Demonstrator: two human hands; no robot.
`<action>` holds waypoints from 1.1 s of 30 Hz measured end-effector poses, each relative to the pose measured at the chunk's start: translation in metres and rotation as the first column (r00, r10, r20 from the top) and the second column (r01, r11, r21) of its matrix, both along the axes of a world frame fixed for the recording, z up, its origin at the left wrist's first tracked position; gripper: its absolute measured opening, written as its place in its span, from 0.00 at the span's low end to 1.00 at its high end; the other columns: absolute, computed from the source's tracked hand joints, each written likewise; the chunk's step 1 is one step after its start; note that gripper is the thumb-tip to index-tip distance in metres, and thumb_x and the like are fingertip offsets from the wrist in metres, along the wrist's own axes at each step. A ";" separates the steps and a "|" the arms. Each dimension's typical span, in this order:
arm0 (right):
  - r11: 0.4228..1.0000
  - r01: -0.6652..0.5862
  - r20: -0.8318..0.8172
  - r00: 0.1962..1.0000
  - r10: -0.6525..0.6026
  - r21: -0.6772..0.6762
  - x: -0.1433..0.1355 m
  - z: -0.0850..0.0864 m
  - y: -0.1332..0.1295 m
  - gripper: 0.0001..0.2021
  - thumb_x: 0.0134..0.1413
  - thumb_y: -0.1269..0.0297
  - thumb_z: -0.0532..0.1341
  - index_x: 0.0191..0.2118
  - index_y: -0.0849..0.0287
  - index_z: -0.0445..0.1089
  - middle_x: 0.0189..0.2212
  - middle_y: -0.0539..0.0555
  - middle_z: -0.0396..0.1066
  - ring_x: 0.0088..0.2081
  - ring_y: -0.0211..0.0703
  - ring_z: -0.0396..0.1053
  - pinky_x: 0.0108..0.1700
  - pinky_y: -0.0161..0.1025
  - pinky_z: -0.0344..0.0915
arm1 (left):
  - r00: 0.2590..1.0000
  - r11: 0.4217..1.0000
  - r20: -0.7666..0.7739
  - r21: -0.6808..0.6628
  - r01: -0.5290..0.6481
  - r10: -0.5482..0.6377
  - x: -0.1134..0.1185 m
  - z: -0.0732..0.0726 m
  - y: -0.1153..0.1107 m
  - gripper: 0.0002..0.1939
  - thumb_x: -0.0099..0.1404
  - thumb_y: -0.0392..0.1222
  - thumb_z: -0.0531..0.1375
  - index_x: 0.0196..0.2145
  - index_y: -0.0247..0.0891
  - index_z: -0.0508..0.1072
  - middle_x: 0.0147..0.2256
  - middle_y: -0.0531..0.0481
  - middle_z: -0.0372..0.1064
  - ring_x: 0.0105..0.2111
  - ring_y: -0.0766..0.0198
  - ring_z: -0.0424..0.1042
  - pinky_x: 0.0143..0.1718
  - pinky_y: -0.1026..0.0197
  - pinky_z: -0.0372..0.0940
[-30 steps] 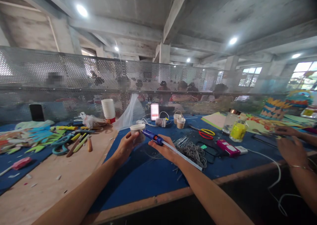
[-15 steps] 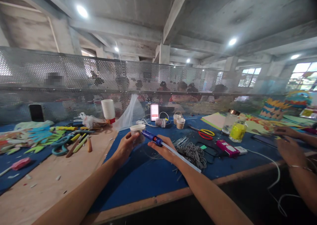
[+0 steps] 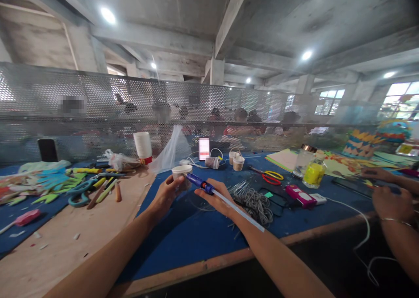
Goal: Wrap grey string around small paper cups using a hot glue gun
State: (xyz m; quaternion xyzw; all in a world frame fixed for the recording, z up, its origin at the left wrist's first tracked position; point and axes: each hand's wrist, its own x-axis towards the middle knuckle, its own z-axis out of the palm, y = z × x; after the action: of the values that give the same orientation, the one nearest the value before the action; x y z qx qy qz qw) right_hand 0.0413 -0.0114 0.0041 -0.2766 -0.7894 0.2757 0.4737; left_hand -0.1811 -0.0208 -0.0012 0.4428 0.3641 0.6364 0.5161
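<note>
My left hand (image 3: 166,196) is closed around a small white paper cup (image 3: 181,171), held upright above the blue table covering (image 3: 166,245). In my right hand (image 3: 218,197) is a blue glue gun (image 3: 198,183), its tip at the cup's right side. A long clear glue stick (image 3: 242,211) sticks out from the back of the gun over my right forearm. Whether the tip touches the cup cannot be made out. Beside my right hand lies a bundle of grey cord (image 3: 257,205).
Scissors with red and yellow handles (image 3: 271,177), small cup baskets (image 3: 238,162) and a yellow bottle (image 3: 314,174) stand or lie beyond. Teal scissors (image 3: 80,193) and a stack of cups (image 3: 142,147) are leftward. At right, a co-worker's hands (image 3: 393,202) work; a perforated screen (image 3: 183,97) borders the table.
My hands, the cup and the glue gun stay almost in place; the glue stick's rear end dips slightly. The co-worker's nearer hand has moved a little to the right.
</note>
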 end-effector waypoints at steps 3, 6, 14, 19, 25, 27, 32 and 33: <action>1.000 0.008 0.008 1.000 -0.008 0.020 0.000 -0.003 0.001 0.25 0.60 0.42 0.66 0.26 0.56 0.60 0.25 0.45 0.59 0.29 0.37 0.57 0.32 0.37 0.53 | 1.000 1.000 -0.002 -0.001 0.005 -0.005 0.000 0.001 0.000 0.28 0.55 0.51 0.74 0.51 0.38 0.80 0.48 0.42 0.81 0.49 0.47 0.79 0.52 0.51 0.71; 0.999 0.015 0.009 1.000 -0.015 0.051 0.000 -0.003 0.002 0.25 0.61 0.43 0.66 0.27 0.56 0.59 0.26 0.45 0.58 0.29 0.37 0.57 0.33 0.37 0.53 | 1.000 1.000 -0.002 0.001 0.016 -0.016 0.001 0.002 -0.001 0.28 0.55 0.52 0.74 0.51 0.39 0.80 0.48 0.43 0.81 0.48 0.48 0.79 0.52 0.51 0.70; 0.994 0.037 0.034 0.999 -0.041 0.103 0.000 -0.006 0.004 0.25 0.63 0.41 0.64 0.27 0.57 0.62 0.27 0.47 0.61 0.30 0.37 0.59 0.34 0.37 0.55 | 1.000 1.000 0.001 0.014 0.024 -0.024 0.000 0.000 -0.001 0.30 0.56 0.52 0.74 0.53 0.36 0.79 0.50 0.40 0.80 0.49 0.48 0.78 0.54 0.49 0.70; 0.989 0.046 0.045 0.998 -0.053 0.141 0.000 -0.006 0.005 0.25 0.64 0.41 0.63 0.27 0.57 0.63 0.28 0.47 0.61 0.30 0.38 0.59 0.34 0.37 0.56 | 1.000 1.000 0.011 0.012 0.021 -0.021 -0.001 -0.001 0.000 0.30 0.55 0.51 0.75 0.53 0.36 0.80 0.49 0.40 0.80 0.48 0.48 0.79 0.53 0.49 0.71; 0.984 0.037 0.041 0.998 -0.045 0.173 0.000 -0.001 0.001 0.26 0.65 0.42 0.63 0.25 0.56 0.61 0.28 0.48 0.59 0.31 0.39 0.60 0.35 0.38 0.57 | 1.000 1.000 0.012 0.005 0.026 -0.026 0.000 0.001 -0.002 0.29 0.56 0.51 0.74 0.52 0.37 0.79 0.50 0.40 0.80 0.48 0.49 0.79 0.51 0.51 0.71; 0.985 0.044 0.041 0.998 -0.051 0.168 0.000 -0.001 0.001 0.26 0.65 0.42 0.62 0.25 0.56 0.61 0.28 0.48 0.59 0.31 0.39 0.61 0.36 0.38 0.57 | 1.000 1.000 0.010 0.004 0.014 -0.014 0.002 0.003 -0.003 0.28 0.55 0.51 0.74 0.51 0.36 0.80 0.48 0.41 0.80 0.47 0.49 0.79 0.51 0.51 0.71; 0.986 0.059 0.059 0.996 -0.069 0.154 0.000 -0.002 0.001 0.26 0.64 0.40 0.62 0.25 0.56 0.62 0.28 0.48 0.60 0.31 0.39 0.61 0.35 0.37 0.57 | 1.000 1.000 -0.003 -0.001 0.012 -0.012 0.003 0.004 -0.004 0.28 0.55 0.52 0.74 0.51 0.37 0.80 0.46 0.42 0.81 0.46 0.49 0.79 0.53 0.48 0.70; 0.986 0.063 0.062 0.995 -0.073 0.154 0.000 -0.002 0.001 0.26 0.64 0.40 0.62 0.25 0.56 0.62 0.28 0.49 0.60 0.31 0.39 0.61 0.35 0.37 0.56 | 1.000 1.000 -0.004 -0.002 0.012 -0.012 0.003 0.004 -0.003 0.28 0.56 0.52 0.74 0.51 0.37 0.80 0.46 0.42 0.81 0.46 0.49 0.79 0.53 0.48 0.70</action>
State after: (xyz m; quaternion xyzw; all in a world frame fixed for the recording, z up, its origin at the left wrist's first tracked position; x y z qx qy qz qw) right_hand 0.0414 -0.0104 0.0024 -0.2756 -0.8138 0.1889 0.4755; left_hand -0.1786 -0.0240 0.0025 0.4456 0.3630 0.6322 0.5197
